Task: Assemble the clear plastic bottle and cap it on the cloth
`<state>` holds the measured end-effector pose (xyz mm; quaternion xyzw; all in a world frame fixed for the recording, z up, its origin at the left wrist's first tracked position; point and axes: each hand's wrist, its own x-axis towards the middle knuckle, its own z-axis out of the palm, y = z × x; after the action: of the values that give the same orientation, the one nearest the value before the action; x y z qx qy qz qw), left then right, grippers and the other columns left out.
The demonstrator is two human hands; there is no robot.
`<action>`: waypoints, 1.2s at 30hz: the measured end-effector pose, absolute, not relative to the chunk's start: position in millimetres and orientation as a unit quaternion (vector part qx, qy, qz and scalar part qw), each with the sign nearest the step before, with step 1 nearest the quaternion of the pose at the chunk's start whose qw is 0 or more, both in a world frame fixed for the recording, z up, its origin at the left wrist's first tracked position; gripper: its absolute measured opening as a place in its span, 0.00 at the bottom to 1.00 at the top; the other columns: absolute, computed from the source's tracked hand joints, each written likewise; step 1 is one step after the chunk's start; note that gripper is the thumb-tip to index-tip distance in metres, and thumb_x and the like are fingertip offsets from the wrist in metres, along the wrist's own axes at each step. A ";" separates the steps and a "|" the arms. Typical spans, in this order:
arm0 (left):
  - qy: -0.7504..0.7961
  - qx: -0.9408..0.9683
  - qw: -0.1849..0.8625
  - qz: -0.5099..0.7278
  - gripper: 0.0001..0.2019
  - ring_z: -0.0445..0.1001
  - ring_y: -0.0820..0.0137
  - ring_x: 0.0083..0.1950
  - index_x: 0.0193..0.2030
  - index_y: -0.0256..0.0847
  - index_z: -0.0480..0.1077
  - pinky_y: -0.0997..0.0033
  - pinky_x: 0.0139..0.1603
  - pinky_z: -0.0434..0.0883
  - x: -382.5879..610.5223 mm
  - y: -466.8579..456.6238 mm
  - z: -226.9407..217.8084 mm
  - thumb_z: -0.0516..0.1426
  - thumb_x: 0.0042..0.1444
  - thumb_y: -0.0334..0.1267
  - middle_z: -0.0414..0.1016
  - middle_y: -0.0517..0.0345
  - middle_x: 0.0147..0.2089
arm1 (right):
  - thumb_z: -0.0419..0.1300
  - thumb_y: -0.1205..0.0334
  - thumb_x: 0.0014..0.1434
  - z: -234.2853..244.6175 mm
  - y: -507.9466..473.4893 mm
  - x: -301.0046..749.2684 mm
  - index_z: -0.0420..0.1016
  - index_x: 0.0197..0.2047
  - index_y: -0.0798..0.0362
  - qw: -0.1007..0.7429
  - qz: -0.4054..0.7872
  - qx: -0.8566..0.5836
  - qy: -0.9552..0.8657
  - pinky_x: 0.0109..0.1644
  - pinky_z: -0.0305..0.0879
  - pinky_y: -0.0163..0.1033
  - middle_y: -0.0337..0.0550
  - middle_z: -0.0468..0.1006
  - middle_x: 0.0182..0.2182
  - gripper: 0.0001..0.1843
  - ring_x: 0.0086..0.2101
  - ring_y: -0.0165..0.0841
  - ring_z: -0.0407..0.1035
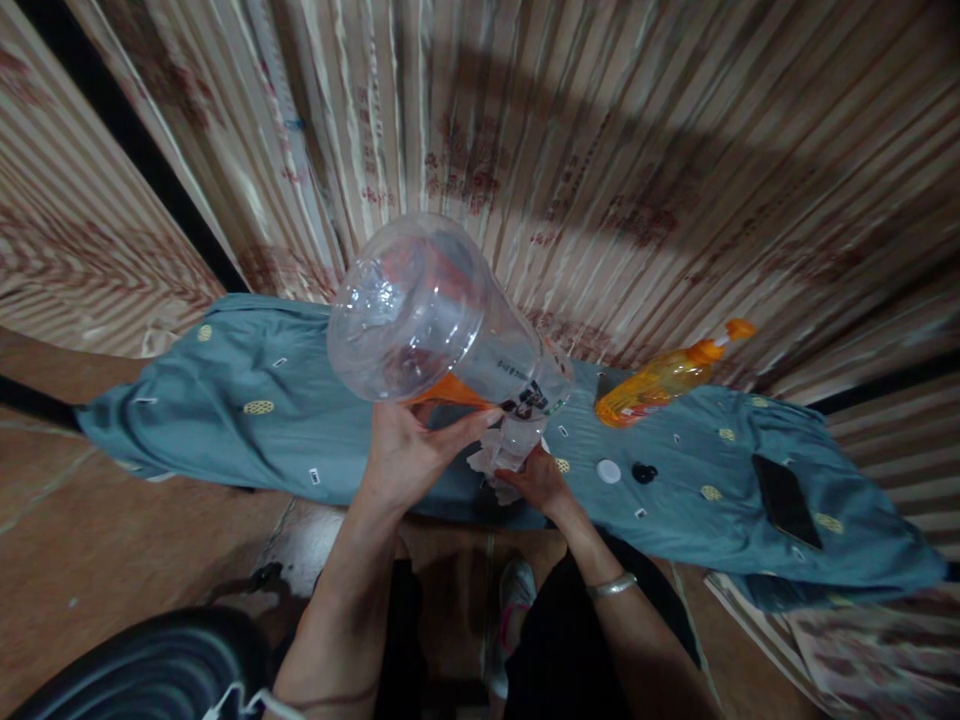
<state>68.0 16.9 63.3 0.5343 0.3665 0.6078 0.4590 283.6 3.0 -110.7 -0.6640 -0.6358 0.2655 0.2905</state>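
A large clear plastic bottle [409, 310] with dark print and an orange patch on its side is held tilted, its round base toward the upper left. My left hand [409, 445] grips it from below, thumb along the side. At the lower right end of the bottle, my right hand [541, 480] is closed on a crumpled whitish tissue [499, 465], which is pressed close against that end. Some of the fingers of both hands are hidden behind the bottle and tissue.
A teal patterned cloth [315, 430] covers the narrow table. On its right side are an orange pump bottle [652, 385], a white round cap [608, 471], a small black piece [644, 472] and a dark phone [786, 500]. A striped curtain [570, 170] hangs behind. A black stool [150, 665] stands lower left.
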 end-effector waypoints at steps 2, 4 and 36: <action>0.358 0.540 0.456 0.610 0.18 0.82 0.61 0.37 0.31 0.42 0.75 0.57 0.48 0.81 67.6 16.7 62.1 0.74 0.37 0.46 0.83 0.53 0.34 | 0.70 0.60 0.50 -110.4 3.4 283.6 0.65 0.62 0.56 0.292 0.270 -0.661 -0.636 0.57 0.72 0.54 0.57 0.79 0.53 0.38 0.53 0.51 0.76; 0.349 0.548 0.455 0.609 0.15 0.82 0.62 0.35 0.30 0.42 0.76 0.59 0.46 0.81 66.9 16.5 60.4 0.74 0.40 0.44 0.83 0.53 0.32 | 0.70 0.60 0.49 -109.7 3.7 283.2 0.65 0.62 0.58 0.293 0.272 -0.661 -0.636 0.57 0.72 0.54 0.58 0.79 0.53 0.38 0.53 0.51 0.76; 0.328 0.563 0.442 0.617 0.10 0.80 0.66 0.31 0.29 0.41 0.76 0.66 0.38 0.80 69.3 16.2 59.6 0.72 0.44 0.38 0.81 0.55 0.29 | 0.70 0.63 0.48 -105.3 4.6 278.4 0.64 0.63 0.62 0.279 0.252 -0.674 -0.635 0.62 0.69 0.56 0.62 0.77 0.57 0.39 0.56 0.54 0.73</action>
<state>69.3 16.2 59.6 0.5626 0.3283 0.6169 0.4417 278.4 4.6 -105.3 -0.6742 -0.6355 0.2523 0.2791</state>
